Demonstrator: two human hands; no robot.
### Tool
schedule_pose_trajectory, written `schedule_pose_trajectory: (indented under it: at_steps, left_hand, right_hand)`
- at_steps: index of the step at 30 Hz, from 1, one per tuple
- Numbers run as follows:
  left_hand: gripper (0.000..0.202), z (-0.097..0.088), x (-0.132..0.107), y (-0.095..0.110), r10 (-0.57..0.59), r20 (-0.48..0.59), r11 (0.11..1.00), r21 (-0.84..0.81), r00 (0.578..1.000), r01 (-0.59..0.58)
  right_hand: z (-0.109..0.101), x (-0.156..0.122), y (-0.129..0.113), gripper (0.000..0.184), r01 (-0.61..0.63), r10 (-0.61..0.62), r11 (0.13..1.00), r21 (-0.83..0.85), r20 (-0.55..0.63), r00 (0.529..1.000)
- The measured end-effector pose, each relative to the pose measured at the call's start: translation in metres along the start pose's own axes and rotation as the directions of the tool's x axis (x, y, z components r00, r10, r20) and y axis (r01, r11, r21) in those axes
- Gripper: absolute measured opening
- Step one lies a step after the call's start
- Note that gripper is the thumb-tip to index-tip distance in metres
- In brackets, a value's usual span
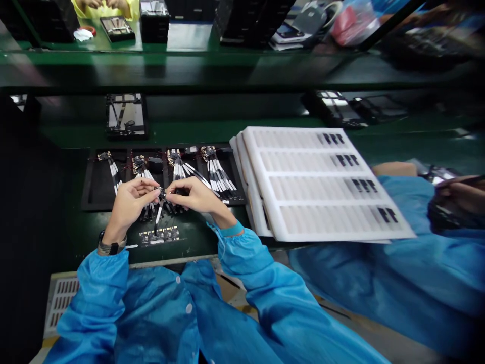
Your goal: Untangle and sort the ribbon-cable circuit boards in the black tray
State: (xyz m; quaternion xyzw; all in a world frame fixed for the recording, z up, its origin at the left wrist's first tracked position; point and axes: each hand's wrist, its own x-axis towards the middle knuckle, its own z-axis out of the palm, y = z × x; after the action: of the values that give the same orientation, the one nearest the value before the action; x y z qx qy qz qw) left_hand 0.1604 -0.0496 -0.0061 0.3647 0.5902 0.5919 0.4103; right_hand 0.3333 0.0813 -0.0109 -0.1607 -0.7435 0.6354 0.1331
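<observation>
Over the front of a black compartment tray [88,194], both my hands meet at a small circuit board with a flex cable [159,211]. My left hand [131,202] pinches the board's left side between thumb and fingers. From the right, my right hand [197,194] pinches its other side. The black-and-white cable hangs down from between my fingertips. Below it a strip of small circuit boards [161,234] lies on the green bench. Bundles of similar boards with cables [220,174] fill the tray's compartments, partly covered by my hands.
Stacked white foam trays [314,199] with slots and black pieces stand to the right. Behind the black tray lies an opened device [126,115]. A green shelf [182,68] runs across the back. A co-worker's blue sleeve [407,202] is close at the right.
</observation>
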Motion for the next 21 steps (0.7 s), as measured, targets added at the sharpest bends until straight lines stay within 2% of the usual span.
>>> schedule_pose_trajectory:
  at_steps: [5,16,21]
  left_hand:
    - [0.028,-0.001,-0.0009,0.0014,0.012,0.001,1.0,0.01,1.0,-0.012]
    - [0.031,-0.0002,-0.0013,0.0009,-0.018,0.032,1.0,0.019,0.999,0.017]
    - [0.034,-0.0011,-0.001,-0.0003,-0.041,0.027,0.999,0.005,0.999,0.041]
  right_hand:
    - [-0.0023,0.001,-0.0011,0.03,-0.022,0.02,0.999,0.03,0.064,0.998]
    - [-0.0033,0.0009,-0.001,0.033,-0.055,0.054,0.998,0.009,0.087,0.995]
    - [-0.0035,0.0007,0.0007,0.035,-0.054,0.048,0.997,0.054,0.096,0.994]
